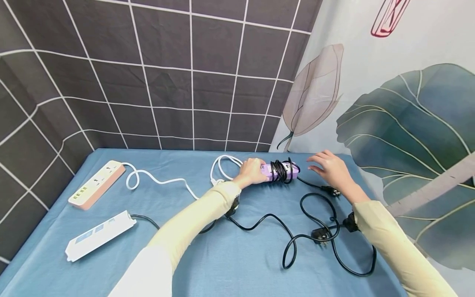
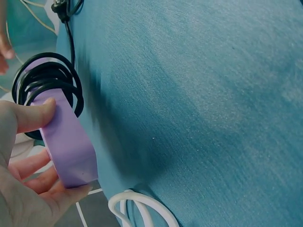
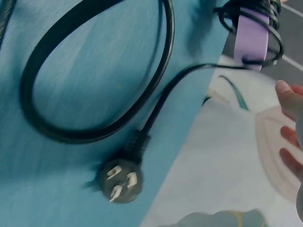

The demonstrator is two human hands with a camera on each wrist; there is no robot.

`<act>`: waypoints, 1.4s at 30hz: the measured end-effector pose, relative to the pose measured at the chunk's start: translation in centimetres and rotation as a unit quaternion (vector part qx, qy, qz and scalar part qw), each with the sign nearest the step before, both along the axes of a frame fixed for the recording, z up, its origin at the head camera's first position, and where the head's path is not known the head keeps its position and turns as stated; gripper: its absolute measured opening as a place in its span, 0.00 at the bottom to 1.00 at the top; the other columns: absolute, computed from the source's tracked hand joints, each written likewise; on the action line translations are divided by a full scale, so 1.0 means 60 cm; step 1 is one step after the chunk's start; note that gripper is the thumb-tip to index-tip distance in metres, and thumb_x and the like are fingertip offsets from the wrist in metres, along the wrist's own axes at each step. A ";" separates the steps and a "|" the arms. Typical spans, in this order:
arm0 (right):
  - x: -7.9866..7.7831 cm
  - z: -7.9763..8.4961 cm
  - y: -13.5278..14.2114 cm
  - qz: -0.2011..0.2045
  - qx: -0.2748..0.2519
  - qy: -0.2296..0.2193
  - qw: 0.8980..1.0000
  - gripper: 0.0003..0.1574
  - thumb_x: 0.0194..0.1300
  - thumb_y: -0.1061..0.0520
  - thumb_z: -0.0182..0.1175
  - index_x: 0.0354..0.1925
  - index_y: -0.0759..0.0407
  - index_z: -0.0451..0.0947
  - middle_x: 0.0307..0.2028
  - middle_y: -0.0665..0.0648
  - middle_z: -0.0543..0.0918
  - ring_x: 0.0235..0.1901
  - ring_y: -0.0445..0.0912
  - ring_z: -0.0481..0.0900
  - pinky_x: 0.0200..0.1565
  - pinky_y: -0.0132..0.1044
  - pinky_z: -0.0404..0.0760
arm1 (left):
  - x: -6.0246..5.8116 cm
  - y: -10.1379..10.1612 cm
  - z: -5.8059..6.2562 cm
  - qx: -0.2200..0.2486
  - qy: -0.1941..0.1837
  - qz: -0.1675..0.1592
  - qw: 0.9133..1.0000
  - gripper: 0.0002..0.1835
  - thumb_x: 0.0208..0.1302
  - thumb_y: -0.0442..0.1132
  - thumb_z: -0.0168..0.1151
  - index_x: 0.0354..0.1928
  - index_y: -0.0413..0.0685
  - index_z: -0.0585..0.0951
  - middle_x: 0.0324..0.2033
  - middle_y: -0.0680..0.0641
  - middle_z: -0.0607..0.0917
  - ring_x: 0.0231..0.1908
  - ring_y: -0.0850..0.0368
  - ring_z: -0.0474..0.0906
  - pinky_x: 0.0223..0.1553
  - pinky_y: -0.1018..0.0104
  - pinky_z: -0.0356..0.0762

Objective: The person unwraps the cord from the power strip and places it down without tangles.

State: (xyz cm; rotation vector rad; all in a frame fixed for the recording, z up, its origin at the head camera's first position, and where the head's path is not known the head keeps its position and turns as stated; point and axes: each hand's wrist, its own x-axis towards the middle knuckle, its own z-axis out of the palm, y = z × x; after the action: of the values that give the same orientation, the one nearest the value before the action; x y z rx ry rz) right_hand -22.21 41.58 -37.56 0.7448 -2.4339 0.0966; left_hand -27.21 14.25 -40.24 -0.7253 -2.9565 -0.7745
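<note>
A purple power strip (image 1: pixel 265 170) has its black cord (image 1: pixel 282 171) wound several times round its right part. My left hand (image 1: pixel 252 171) grips the strip's left end; in the left wrist view the thumb lies on one side and the fingers on the other. My right hand (image 1: pixel 331 169) is raised to the right of the strip, apart from it, with relaxed fingers and nothing in them. From the wound strip the cord runs to a black three-pin plug (image 3: pixel 120 179) lying on the cloth below the right hand.
At the left lie a white and pink power strip (image 1: pixel 97 184) with a white cord and a white power strip (image 1: pixel 100 235) with a dark cord. Black cord (image 1: pixel 291 239) and another plug (image 1: pixel 320 234) spread over the blue cloth (image 1: pixel 237 264). A tiled-pattern curtain (image 1: pixel 167 90) hangs behind.
</note>
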 end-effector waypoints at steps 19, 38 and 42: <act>-0.029 0.006 -0.052 0.125 0.145 -0.007 0.982 0.20 0.48 0.74 0.66 0.38 0.57 0.84 0.39 0.56 0.84 0.43 0.52 0.77 0.47 0.49 0.76 | 0.003 -0.001 -0.001 0.001 0.000 -0.016 1.000 0.26 0.43 0.47 0.75 0.50 0.53 0.84 0.41 0.48 0.87 0.37 0.51 0.82 0.32 0.66 0.73; -0.038 0.023 -0.051 0.188 0.262 0.040 0.946 0.20 0.44 0.76 0.62 0.35 0.58 0.77 0.38 0.54 0.82 0.45 0.51 0.78 0.57 0.49 0.73 | 0.001 -0.003 0.008 0.001 -0.005 -0.011 1.000 0.26 0.45 0.47 0.75 0.51 0.53 0.84 0.40 0.48 0.87 0.38 0.51 0.81 0.33 0.65 0.74; -0.032 0.024 -0.052 0.195 0.255 0.022 0.947 0.19 0.46 0.77 0.59 0.34 0.59 0.77 0.37 0.54 0.81 0.43 0.50 0.77 0.57 0.48 0.73 | -0.002 -0.004 0.006 -0.002 -0.001 -0.011 1.000 0.26 0.45 0.48 0.75 0.50 0.53 0.84 0.39 0.48 0.87 0.38 0.51 0.82 0.33 0.65 0.74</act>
State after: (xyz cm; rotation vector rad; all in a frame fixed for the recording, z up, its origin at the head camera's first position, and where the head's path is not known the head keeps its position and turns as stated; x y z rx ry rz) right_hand -24.14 38.45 -36.09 1.4338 -2.2506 -0.4095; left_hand -27.31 14.00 -39.90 -0.7589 -2.9576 -0.7700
